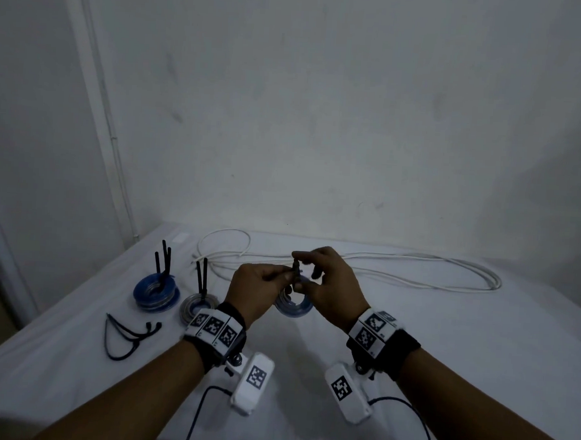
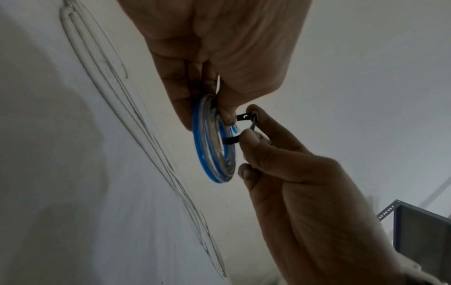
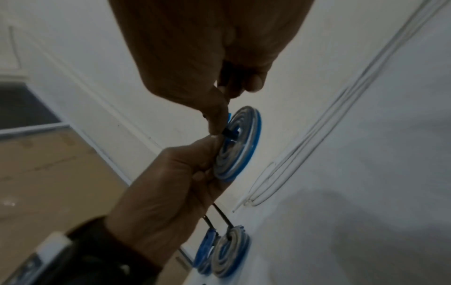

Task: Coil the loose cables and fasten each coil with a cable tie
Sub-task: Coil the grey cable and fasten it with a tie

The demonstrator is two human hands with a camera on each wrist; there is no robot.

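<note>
A small coil of blue and grey cable (image 1: 294,306) hangs above the white table between both hands. My left hand (image 1: 262,282) grips the coil's rim between thumb and fingers; the left wrist view shows this hand (image 2: 207,111) around the coil (image 2: 212,154). A black cable tie (image 2: 246,116) wraps the coil's strands. My right hand (image 2: 252,123) pinches the tie's free end between thumb and index finger. In the head view, the right hand (image 1: 326,282) holds the tie (image 1: 295,268) upright above the coil. The right wrist view shows the coil (image 3: 241,146) and tie (image 3: 228,133).
Two tied coils, one blue (image 1: 156,292) and one grey (image 1: 198,307), lie at the left with black tie tails standing up. Loose black ties (image 1: 128,337) lie nearer the front left. A long white cable (image 1: 414,270) sprawls across the far side of the table (image 1: 477,347), near the wall.
</note>
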